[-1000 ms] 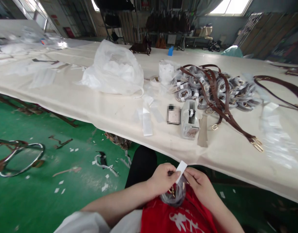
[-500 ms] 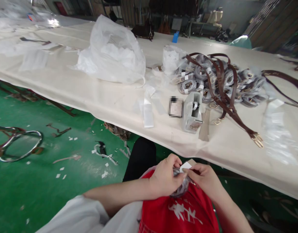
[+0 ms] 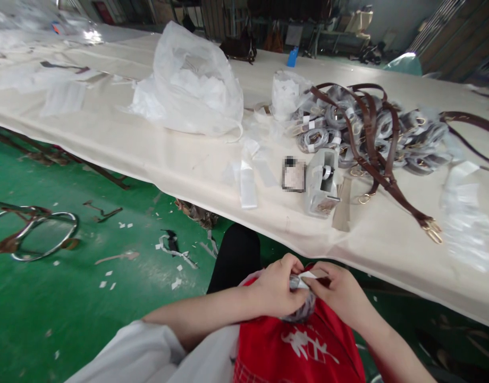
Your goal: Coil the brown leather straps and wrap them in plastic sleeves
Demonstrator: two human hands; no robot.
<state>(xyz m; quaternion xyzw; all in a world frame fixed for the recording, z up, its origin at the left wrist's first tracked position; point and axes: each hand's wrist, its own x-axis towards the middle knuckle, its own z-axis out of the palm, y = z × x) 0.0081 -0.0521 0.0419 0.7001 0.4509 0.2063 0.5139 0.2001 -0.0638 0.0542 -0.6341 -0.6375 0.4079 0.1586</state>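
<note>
Above the lap of a red apron point(image 3: 264, 348), the two hands are close together, the left hand point(image 3: 282, 287) clamped around a plastic-wrapped coil point(image 3: 299, 311), the right hand point(image 3: 340, 290) pinching a white strip point(image 3: 308, 276) at the coil's upper edge. The coil sits between the hands, just off the counter's near edge and partly hidden by the left fingers; whether the strip is stuck to it cannot be told. On the counter point(image 3: 188, 165), a tape dispenser point(image 3: 320, 186) stands beside a pixelated small item point(image 3: 294, 175). Behind the dispenser lies a pile of wrapped coils point(image 3: 314, 139), with brown straps point(image 3: 406, 201) draped across it, their metal clasps toward the near side. Farther left rests a translucent plastic bag point(image 3: 196, 93) with white contents.
</note>
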